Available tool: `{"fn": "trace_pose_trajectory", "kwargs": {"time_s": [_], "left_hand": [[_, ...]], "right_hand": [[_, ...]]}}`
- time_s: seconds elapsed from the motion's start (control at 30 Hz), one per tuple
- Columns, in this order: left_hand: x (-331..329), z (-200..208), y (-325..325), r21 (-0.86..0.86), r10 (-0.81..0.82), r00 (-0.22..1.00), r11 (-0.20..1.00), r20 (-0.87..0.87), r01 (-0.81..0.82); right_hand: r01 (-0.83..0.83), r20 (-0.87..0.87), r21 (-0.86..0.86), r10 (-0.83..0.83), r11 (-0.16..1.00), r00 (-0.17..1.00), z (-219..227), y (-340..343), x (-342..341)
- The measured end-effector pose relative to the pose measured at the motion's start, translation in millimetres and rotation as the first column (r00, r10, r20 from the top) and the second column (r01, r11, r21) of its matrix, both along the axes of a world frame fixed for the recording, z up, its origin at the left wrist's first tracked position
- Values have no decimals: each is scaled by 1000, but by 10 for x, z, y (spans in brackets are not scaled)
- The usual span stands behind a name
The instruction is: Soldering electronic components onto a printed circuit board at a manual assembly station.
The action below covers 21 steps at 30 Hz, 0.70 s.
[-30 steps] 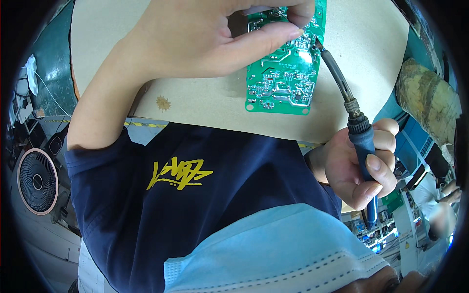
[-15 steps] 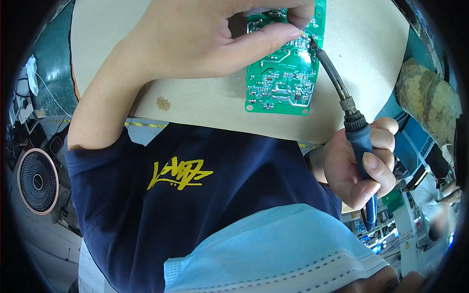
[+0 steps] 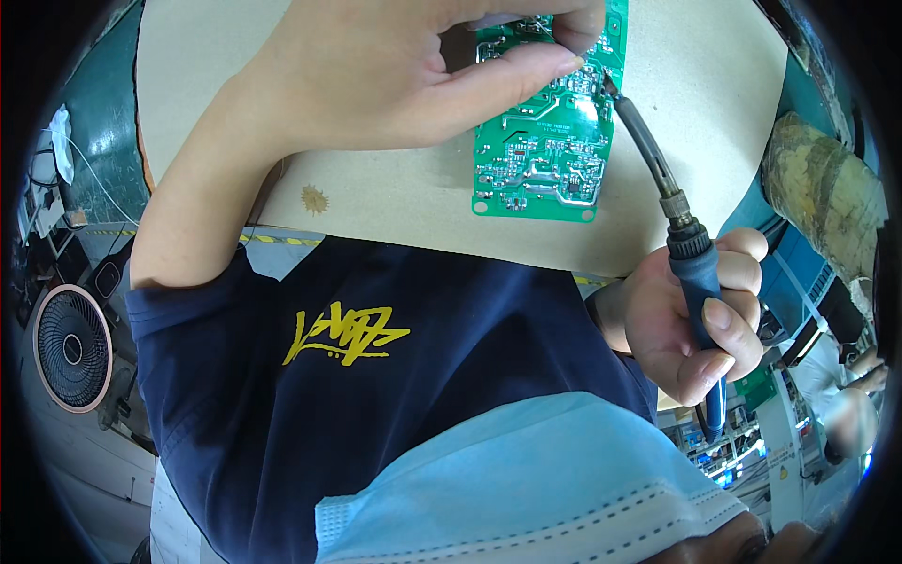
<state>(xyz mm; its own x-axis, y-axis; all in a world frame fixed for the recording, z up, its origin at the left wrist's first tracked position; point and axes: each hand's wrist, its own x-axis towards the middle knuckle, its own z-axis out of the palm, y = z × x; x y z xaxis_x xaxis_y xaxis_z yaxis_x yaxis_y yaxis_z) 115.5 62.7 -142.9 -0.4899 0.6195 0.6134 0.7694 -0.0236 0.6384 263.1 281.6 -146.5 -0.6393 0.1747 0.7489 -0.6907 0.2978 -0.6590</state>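
A green circuit board lies on the pale work surface with its soldered side up. Across its upper part reaches my left hand, thumb and forefinger pinched together over the board. A thin strand of solder wire shows faintly at those fingers, mostly hidden by them. My right hand is wrapped round the blue handle of a soldering iron. The iron points up and left, its dark tip at the board's right side, just right of my left fingertips. Whether the tip touches the board I cannot tell.
A brown-stained board of pale sheet covers the work surface. At the right rim sits a roll-like, mottled wrapped bundle near a blue box. A round fan stands at the left; another person is at far right.
The soldering iron and my right hand have shifted slightly right, the tip sliding a little away from my left fingertips. My left hand and the circuit board look unmoved.
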Motion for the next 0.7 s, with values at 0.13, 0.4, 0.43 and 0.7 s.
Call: {"fn": "trace_pose_trajectory", "kwargs": {"time_s": [0.13, 0.4, 0.43, 0.7], "left_hand": [[15, 8, -7, -12, 1, 1000, 1000, -31, -1], [26, -31, 3, 13, -2, 1000, 1000, 14, 1], [15, -55, -3, 21, -7, 1000, 1000, 3, 7], [5, -21, -3, 48, -19, 999, 999, 34, 17]], "right_hand": [[-5, -15, -19, 5, 1000, 1000, 9, 11, 6], [1, 4, -2, -1, 1000, 1000, 5, -7, 2], [-3, 11, 7, 3, 1000, 1000, 12, -5, 1], [21, -50, -17, -21, 1000, 999, 14, -20, -10]]}}
